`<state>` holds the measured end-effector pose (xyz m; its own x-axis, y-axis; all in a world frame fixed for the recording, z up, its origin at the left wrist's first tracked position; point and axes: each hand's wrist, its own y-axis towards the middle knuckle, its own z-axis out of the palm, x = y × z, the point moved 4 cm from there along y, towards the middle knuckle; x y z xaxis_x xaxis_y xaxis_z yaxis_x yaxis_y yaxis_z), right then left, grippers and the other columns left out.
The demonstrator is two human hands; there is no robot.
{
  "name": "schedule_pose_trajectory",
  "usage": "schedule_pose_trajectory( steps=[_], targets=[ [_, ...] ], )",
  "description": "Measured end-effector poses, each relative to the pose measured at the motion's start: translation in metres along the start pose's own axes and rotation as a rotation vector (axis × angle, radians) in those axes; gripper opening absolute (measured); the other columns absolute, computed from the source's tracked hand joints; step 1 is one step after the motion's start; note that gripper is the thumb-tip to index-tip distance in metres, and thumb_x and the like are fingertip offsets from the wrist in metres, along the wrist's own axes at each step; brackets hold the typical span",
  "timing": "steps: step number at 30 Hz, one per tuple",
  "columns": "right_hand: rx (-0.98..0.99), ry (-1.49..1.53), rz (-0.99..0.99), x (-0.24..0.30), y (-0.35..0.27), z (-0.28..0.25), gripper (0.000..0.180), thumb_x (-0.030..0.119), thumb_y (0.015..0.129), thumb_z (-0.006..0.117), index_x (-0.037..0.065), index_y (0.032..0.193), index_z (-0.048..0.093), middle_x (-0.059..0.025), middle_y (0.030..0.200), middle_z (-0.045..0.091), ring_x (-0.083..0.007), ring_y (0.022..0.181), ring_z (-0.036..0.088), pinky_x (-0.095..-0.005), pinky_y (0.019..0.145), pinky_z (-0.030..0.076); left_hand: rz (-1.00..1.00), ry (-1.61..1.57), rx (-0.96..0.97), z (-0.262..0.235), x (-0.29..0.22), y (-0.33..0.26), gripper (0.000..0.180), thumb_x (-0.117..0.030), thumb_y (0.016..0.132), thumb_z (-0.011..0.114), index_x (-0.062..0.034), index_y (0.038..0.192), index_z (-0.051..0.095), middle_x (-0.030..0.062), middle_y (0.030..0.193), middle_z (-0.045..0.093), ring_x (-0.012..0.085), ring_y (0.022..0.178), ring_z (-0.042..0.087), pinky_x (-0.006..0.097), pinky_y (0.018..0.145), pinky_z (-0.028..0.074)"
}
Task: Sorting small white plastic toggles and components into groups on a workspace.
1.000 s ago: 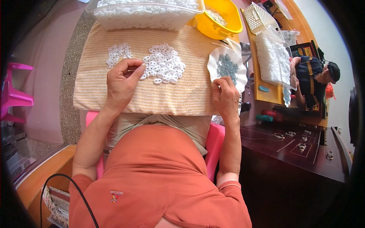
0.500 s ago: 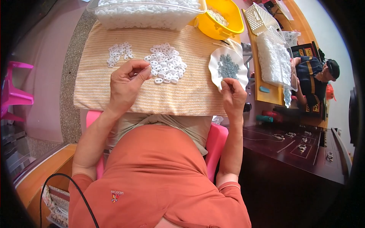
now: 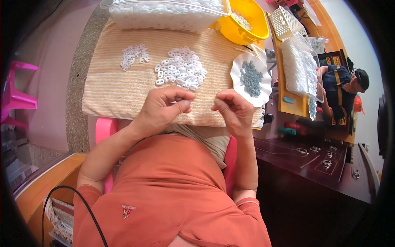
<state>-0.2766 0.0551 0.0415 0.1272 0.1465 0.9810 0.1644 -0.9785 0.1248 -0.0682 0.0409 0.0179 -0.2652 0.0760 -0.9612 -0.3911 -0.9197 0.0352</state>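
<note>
My left hand (image 3: 166,109) is closed in a pinch just in front of a pile of small white oval plastic pieces with two holes (image 3: 181,68). Facing it across a short gap, my right hand (image 3: 235,112) also pinches thumb against fingers. Whatever sits between either set of fingertips is too small or hidden to make out. Beyond my right hand lies a white wavy-rimmed plate (image 3: 236,74) with a heap of tiny grey-blue pieces (image 3: 250,78) on it. A smaller group of white pieces (image 3: 133,55) rests further left on the striped cloth (image 3: 111,90).
A clear tub (image 3: 164,22) full of white pieces and a yellow basin (image 3: 242,35) stand at the far edge. To the right, another person (image 3: 339,88) sits by a side table with a clear bin of white pieces (image 3: 298,68). A pink stool (image 3: 18,92) is at left.
My right hand has left the plate's near rim and come left and nearer to me. My left hand has moved right and nearer from the white pile, so the two hands are now close together.
</note>
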Motion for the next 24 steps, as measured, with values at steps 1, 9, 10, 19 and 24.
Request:
schedule_pose_trajectory(
  steps=[1, 9, 10, 19, 24],
  targets=[
    [0.026, -0.001, -0.029, 0.002, 0.000, 0.008, 0.010, -0.008, 0.088, 0.061, -0.006, 0.098, 0.060, -0.0079, 0.091, 0.060, -0.0130, 0.080, 0.062, -0.0246, 0.069, 0.054, -0.076, -0.027, 0.027, 0.005, 0.001, -0.002, 0.016, -0.002, 0.090, 0.061, 0.0037, 0.104, 0.066, 0.0050, 0.091, 0.066, 0.0090, 0.078, 0.062, 0.022, 0.069, 0.051],
    [0.130, -0.072, -0.084, 0.015, 0.002, 0.035, 0.009, -0.009, 0.084, 0.066, -0.007, 0.092, 0.062, -0.0103, 0.091, 0.062, -0.0145, 0.077, 0.064, -0.0247, 0.067, 0.054, -0.192, -0.119, 0.103, 0.010, 0.001, -0.005, 0.023, -0.014, 0.092, 0.066, 0.0032, 0.107, 0.064, 0.0033, 0.087, 0.066, 0.0057, 0.075, 0.060, 0.020, 0.066, 0.050],
    [0.128, -0.089, -0.079, 0.013, 0.002, 0.035, 0.010, -0.009, 0.083, 0.066, -0.007, 0.092, 0.062, -0.0104, 0.090, 0.063, -0.0147, 0.076, 0.064, -0.0246, 0.067, 0.054, -0.191, -0.119, 0.100, 0.010, 0.003, -0.005, 0.023, -0.014, 0.092, 0.066, 0.0032, 0.107, 0.064, 0.0033, 0.087, 0.066, 0.0057, 0.075, 0.060, 0.020, 0.066, 0.050],
    [0.134, -0.202, -0.112, 0.017, 0.000, 0.034, 0.012, -0.010, 0.080, 0.069, -0.004, 0.086, 0.060, -0.0082, 0.086, 0.063, -0.0126, 0.076, 0.062, -0.0238, 0.065, 0.052, -0.306, -0.183, 0.122, 0.008, 0.009, -0.004, 0.019, -0.015, 0.092, 0.065, 0.0028, 0.099, 0.066, 0.0037, 0.084, 0.066, 0.0078, 0.071, 0.062, 0.022, 0.065, 0.052],
    [0.136, -0.227, -0.186, 0.021, -0.003, 0.036, 0.016, -0.010, 0.077, 0.072, -0.003, 0.087, 0.061, -0.0088, 0.085, 0.064, -0.0134, 0.076, 0.063, -0.0240, 0.065, 0.053, -0.353, -0.270, 0.185, 0.010, 0.011, -0.004, 0.017, -0.017, 0.094, 0.063, 0.0002, 0.095, 0.065, 0.0035, 0.079, 0.066, 0.0094, 0.072, 0.064, 0.023, 0.068, 0.053]
  ],
)
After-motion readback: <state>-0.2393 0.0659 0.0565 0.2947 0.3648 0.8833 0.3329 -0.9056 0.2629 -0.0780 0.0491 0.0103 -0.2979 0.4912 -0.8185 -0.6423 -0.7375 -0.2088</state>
